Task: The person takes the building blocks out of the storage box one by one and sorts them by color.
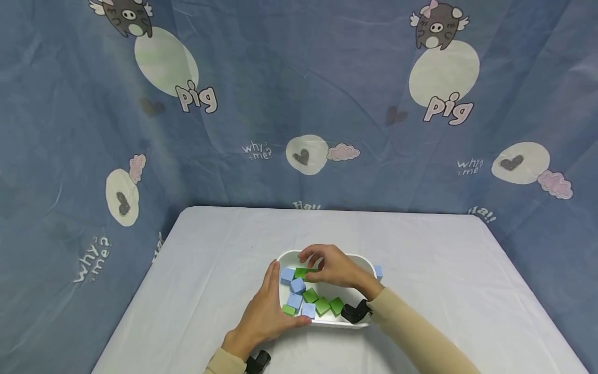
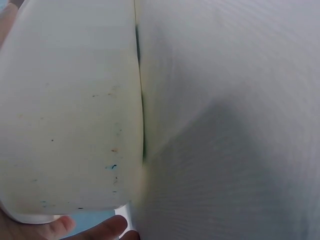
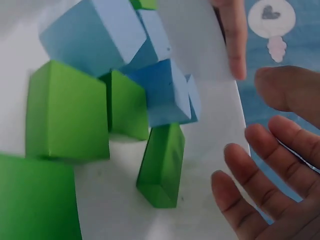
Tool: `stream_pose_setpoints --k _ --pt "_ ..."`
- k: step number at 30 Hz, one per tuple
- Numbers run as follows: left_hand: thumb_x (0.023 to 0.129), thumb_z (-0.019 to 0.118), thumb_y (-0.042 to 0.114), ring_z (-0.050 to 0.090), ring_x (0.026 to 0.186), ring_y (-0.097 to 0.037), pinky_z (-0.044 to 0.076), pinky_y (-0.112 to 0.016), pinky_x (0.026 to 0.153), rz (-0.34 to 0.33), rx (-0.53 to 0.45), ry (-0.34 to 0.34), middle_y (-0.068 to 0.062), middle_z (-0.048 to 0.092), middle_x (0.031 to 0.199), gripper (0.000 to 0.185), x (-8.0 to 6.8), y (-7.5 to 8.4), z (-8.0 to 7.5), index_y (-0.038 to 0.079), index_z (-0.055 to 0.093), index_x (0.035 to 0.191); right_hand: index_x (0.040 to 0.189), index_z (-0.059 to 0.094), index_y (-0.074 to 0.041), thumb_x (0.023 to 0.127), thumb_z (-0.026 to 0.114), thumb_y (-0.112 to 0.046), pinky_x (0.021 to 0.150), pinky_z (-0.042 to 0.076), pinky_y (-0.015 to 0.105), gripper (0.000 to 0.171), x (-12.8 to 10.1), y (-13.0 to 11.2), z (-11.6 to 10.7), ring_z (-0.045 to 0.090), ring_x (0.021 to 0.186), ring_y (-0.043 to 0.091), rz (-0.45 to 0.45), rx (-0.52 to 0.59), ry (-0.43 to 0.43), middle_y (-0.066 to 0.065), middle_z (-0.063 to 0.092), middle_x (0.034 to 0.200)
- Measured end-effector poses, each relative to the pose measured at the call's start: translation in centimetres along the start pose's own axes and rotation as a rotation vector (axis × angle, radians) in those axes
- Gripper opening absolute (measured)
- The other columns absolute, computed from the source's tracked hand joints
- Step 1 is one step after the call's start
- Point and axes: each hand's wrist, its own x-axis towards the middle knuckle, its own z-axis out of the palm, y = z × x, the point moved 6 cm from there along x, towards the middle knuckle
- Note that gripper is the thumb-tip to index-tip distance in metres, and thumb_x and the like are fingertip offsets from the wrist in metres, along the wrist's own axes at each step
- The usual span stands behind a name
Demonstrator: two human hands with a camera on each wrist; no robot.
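Observation:
A white plastic tub stands on the table with several light blue blocks and green blocks lying loose inside. My left hand holds the tub's near left corner, fingers along its left end and thumb at the front rim. In the left wrist view, the tub's outer wall is speckled with small coloured marks. My right hand hovers over the tub's left part, above a green block. The right wrist view shows its fingers apart and loosely bent, holding nothing, beside an upright green block.
Another light blue block shows just outside the tub's right end, partly hidden. A white cloth covers the table. Behind it hangs a blue printed curtain. Black wrist cameras sit on both wrists.

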Motion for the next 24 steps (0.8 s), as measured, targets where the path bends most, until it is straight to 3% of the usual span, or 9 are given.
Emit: stream_pose_setpoints --k 9,24 --pt "0.06 0.08 0.081 0.044 0.138 -0.036 0.048 -0.052 0.099 -0.005 -0.003 -0.009 -0.013 0.009 0.169 0.149 0.0 0.0 0.0 0.004 0.005 0.164 0.122 0.069 -0.003 0.085 0.082 -0.005 0.081 0.056 0.039 0.04 0.4 0.8 0.9 0.068 0.094 0.028 0.01 0.052 -0.038 0.011 0.071 0.114" --pt "0.06 0.081 0.08 0.045 0.137 -0.036 0.048 -0.052 0.099 -0.013 -0.005 -0.008 -0.013 0.01 0.169 0.149 0.0 0.0 0.0 0.005 0.004 0.164 0.115 0.072 -0.003 0.081 0.083 -0.002 0.074 0.056 0.028 0.036 1.1 0.7 2.2 0.066 0.081 0.017 -0.004 0.003 -0.101 0.007 0.073 0.107"
